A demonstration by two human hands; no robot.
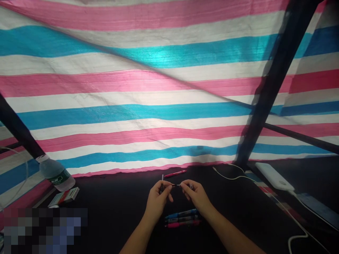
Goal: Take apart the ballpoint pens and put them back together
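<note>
My left hand and my right hand meet over the black tabletop, fingers pinched close together. Between the fingertips runs a thin dark pen part, held at both ends. A narrow pale-tipped pen piece also sticks up out of my left hand, its lower part dark and partly covered by fingers. A small clear piece shows at my right hand's fingers; its exact kind is too small to tell. Just below the hands lie a blue pen, a dark pen and a pink pen, side by side.
A red pen lies beyond my hands. At left stand a plastic bottle and a small box. On the right are a white power bank and a white cable. A striped sheet hangs behind, with dark posts.
</note>
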